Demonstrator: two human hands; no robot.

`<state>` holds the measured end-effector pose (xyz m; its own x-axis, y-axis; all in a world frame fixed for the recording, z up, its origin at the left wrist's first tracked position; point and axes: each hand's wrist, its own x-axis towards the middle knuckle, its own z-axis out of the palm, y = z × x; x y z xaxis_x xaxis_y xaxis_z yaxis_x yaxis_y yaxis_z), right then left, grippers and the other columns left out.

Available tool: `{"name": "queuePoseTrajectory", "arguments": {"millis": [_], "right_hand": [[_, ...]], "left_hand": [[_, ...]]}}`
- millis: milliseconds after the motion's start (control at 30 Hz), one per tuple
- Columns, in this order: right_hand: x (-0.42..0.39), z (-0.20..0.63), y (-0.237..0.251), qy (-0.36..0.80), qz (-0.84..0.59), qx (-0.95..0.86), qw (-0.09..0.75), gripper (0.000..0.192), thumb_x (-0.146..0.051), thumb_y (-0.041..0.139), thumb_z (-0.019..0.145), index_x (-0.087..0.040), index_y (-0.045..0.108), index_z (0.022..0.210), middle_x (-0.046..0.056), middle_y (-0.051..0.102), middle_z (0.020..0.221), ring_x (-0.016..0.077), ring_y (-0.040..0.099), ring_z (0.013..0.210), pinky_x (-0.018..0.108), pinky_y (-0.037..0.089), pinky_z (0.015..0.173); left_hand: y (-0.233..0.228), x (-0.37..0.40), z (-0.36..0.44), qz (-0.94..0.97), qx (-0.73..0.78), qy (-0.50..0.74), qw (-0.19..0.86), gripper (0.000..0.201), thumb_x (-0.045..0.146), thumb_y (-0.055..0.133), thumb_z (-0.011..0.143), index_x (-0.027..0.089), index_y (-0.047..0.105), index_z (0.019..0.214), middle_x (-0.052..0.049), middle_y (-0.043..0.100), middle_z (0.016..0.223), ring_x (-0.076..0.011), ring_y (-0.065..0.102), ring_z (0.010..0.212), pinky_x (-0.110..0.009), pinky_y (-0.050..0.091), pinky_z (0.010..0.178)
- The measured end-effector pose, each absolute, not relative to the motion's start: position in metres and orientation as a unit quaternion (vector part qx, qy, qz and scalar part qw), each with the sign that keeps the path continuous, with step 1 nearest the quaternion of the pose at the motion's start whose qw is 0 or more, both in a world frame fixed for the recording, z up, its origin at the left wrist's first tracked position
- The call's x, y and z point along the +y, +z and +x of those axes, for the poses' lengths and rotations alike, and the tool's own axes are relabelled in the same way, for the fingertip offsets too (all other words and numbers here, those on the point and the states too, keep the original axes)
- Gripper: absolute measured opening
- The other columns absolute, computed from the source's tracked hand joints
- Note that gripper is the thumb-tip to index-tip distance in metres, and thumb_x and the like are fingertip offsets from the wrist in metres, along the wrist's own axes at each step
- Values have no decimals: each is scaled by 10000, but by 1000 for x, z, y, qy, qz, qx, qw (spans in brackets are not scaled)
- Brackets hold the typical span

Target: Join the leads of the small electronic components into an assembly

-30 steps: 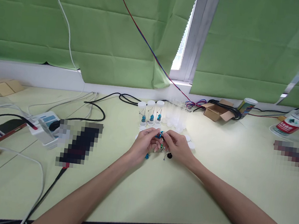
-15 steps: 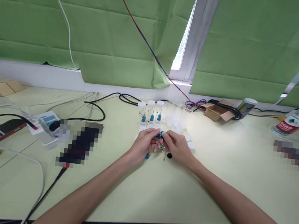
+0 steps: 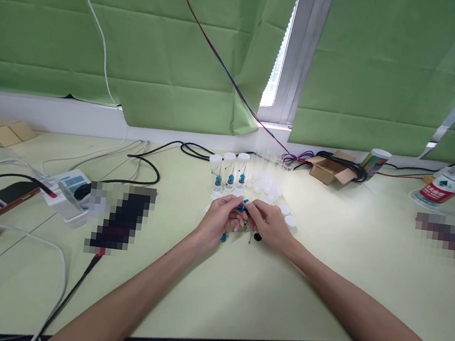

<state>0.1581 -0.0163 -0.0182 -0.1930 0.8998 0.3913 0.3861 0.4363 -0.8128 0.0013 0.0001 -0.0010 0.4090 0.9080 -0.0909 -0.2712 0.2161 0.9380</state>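
Observation:
My left hand (image 3: pixel 222 217) and my right hand (image 3: pixel 268 222) meet over the table, fingertips closed around a small blue part (image 3: pixel 242 206) whose exact kind I cannot make out. Below them on the table lie another small blue piece (image 3: pixel 223 237), a black round piece (image 3: pixel 258 237) and a thin wire-like piece (image 3: pixel 250 239). Just beyond my hands stand three clear tubes (image 3: pixel 229 162) with white caps, each holding a blue piece with a wire. Several clear tubes (image 3: pixel 267 170) without such contents are to their right, and a white cap (image 3: pixel 290 221) lies beside my right hand.
A white power strip (image 3: pixel 69 195) with cables and a blurred dark device (image 3: pixel 124 221) are on the left. At the back right are an open cardboard box (image 3: pixel 327 170), a can (image 3: pixel 376 162) and a water bottle (image 3: pixel 445 183). Green blinds (image 3: pixel 184 49) hang behind the table (image 3: pixel 211 301).
Both hands keep their hold on the blue part in nearly the same place, with only slight finger movement. The whole view shifts very slightly.

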Motion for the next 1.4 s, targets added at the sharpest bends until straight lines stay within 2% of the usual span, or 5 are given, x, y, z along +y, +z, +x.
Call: {"name": "queuePoseTrajectory", "arguments": {"millis": [667, 1400], "right_hand": [[-15, 159, -21, 256, -449, -739, 433, 391, -349, 396, 999, -201, 460, 644, -42, 536, 533, 97, 473, 483, 226, 380, 548], [-17, 159, -18, 260, -452, -742, 421, 433, -417, 369, 1004, -202, 465, 641, -32, 542, 544, 104, 476, 497, 240, 390, 569]], "left_hand": [[-1, 0, 2, 466, 353, 412, 698, 282, 415, 667, 807, 154, 576, 748, -30, 604, 618, -106, 543, 517, -219, 400, 472], [0, -1, 2, 462, 353, 412, 701, 278, 408, 670, 802, 156, 571, 742, -27, 604, 607, -102, 537, 500, -220, 396, 468]]}}
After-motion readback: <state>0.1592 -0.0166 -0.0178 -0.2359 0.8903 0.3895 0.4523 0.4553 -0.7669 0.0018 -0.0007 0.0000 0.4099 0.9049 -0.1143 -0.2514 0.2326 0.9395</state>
